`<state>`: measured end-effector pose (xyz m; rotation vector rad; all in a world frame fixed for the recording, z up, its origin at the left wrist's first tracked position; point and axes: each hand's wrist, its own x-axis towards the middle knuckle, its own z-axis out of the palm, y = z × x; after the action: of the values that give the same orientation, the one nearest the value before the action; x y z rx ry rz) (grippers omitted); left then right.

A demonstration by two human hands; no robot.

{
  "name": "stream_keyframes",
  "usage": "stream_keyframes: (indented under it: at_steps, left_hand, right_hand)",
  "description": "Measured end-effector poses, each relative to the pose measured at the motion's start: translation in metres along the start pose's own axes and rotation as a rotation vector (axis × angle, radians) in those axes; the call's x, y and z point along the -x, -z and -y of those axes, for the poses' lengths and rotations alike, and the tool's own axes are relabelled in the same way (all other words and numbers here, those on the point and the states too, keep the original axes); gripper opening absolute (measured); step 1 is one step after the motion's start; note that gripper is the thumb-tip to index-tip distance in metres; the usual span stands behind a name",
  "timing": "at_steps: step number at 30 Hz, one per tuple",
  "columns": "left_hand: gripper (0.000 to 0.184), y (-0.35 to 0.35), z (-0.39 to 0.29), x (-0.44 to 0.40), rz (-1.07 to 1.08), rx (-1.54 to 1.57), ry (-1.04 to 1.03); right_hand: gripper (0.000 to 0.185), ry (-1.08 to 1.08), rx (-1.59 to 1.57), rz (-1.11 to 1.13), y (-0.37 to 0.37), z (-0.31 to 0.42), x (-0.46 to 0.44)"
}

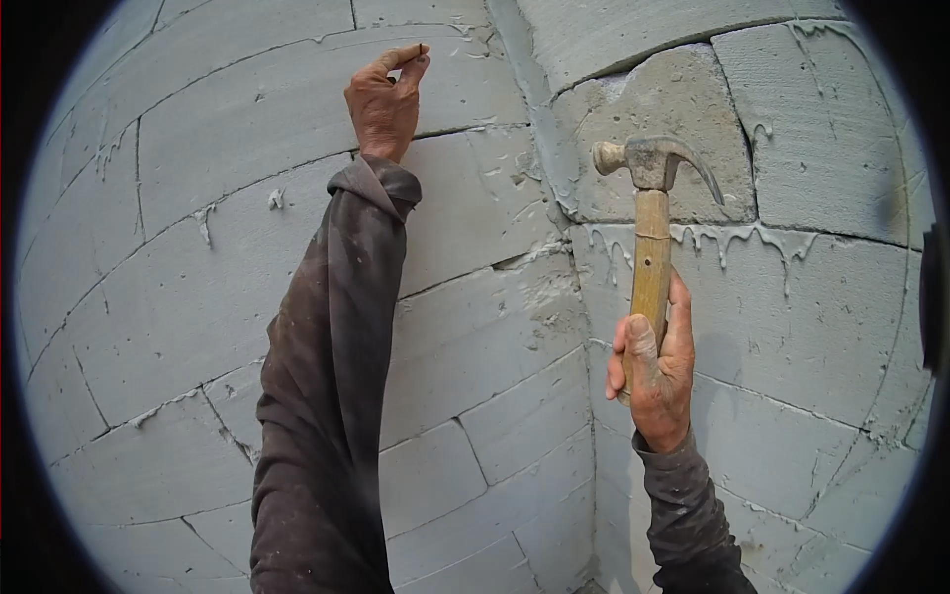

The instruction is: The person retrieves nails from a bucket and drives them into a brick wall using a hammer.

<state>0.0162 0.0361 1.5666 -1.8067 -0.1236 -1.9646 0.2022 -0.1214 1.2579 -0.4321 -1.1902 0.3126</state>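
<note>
My right hand (661,371) is wrapped round the lower wooden handle of a claw hammer (649,247). The hammer stands upright, its worn metal head at the top, with the striking face to the left and the claw curving right. Higher up and to the left, my left hand (386,104) is raised in front of the block wall. Its thumb and forefinger pinch a small dark thing that looks like a nail (422,49); most of it is hidden by the fingertips. The hammer head and my left hand are well apart.
Pale block walls (475,366) meet in an inner corner. Hardened mortar drips (737,238) hang from the joints on the right wall. A rough patched block (663,109) lies behind the hammer head. A dark object (932,297) shows at the right edge.
</note>
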Motion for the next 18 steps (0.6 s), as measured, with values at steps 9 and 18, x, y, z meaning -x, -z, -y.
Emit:
stream_keyframes:
  at_steps: [9,18]
  left_hand:
    - [0.023,-0.046,0.033,-0.067,0.045,-0.347,-0.073]
    - [0.024,-0.053,0.033,-0.060,0.006,-0.544,-0.178]
  right_hand:
    - [0.055,0.246,0.084,0.009,-0.028,-0.012,-0.087]
    - [0.047,0.374,0.218,0.013,-0.053,-0.011,-0.147]
